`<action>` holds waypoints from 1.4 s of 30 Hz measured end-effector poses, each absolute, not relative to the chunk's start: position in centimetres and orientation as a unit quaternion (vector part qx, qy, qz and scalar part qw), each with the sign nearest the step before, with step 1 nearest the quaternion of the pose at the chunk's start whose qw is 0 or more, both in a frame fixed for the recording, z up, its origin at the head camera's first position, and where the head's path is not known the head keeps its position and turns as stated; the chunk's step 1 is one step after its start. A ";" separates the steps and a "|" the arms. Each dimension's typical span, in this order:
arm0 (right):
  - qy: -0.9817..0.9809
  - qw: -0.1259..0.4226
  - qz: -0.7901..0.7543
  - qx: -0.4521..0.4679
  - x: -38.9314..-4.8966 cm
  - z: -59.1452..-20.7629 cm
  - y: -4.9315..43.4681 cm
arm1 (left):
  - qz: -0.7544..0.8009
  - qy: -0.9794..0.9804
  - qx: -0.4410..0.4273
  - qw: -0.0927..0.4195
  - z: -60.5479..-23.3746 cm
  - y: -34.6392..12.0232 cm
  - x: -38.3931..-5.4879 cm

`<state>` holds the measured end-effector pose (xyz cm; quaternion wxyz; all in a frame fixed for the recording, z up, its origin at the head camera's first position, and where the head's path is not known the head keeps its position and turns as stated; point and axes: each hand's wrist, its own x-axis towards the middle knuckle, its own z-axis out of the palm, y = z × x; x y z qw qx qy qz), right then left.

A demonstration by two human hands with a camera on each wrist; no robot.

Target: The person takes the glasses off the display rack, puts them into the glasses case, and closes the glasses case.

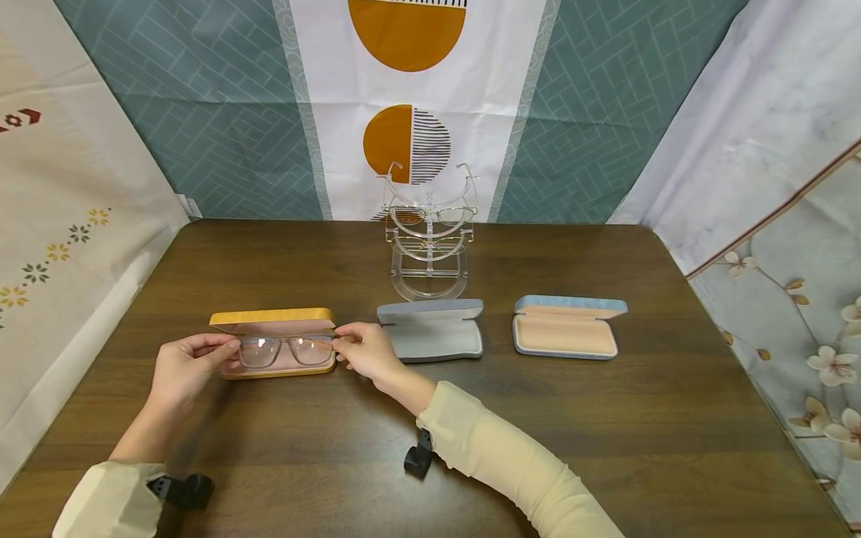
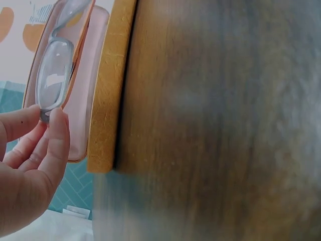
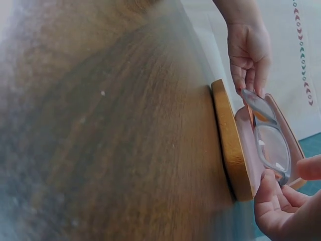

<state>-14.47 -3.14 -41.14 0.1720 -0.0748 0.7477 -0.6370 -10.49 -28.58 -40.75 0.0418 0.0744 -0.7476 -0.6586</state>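
A pair of clear-framed glasses (image 1: 285,350) sits over the open yellow case (image 1: 272,320) with a pink lining, at the table's left. My left hand (image 1: 184,365) pinches the left end of the frame (image 2: 54,80), and my right hand (image 1: 363,350) pinches the right end (image 3: 273,148). In the left wrist view the fingers (image 2: 47,143) close on the frame's corner beside the yellow case (image 2: 108,85). In the right wrist view both hands hold the glasses just above the yellow case (image 3: 230,145).
An open grey case (image 1: 433,330) and an open blue case (image 1: 566,329) with a peach lining lie to the right. A clear acrylic stand (image 1: 427,232) holding another pair of glasses rises behind them. Patterned cloth walls surround the wooden table (image 1: 605,418).
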 end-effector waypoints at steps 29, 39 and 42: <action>0.783 0.202 -0.581 -0.091 -14.5 -41.6 -4.5 | -0.533 -0.839 0.105 0.023 -41.2 -29.7 -10.7; 0.759 0.196 -0.618 -0.056 -14.6 -41.7 -4.3 | -0.530 -0.842 0.091 0.034 -41.1 -29.7 -10.7; 0.753 0.185 -0.630 -0.044 -14.5 -41.6 -4.2 | -0.549 -0.830 0.089 0.043 -41.5 -30.2 -10.8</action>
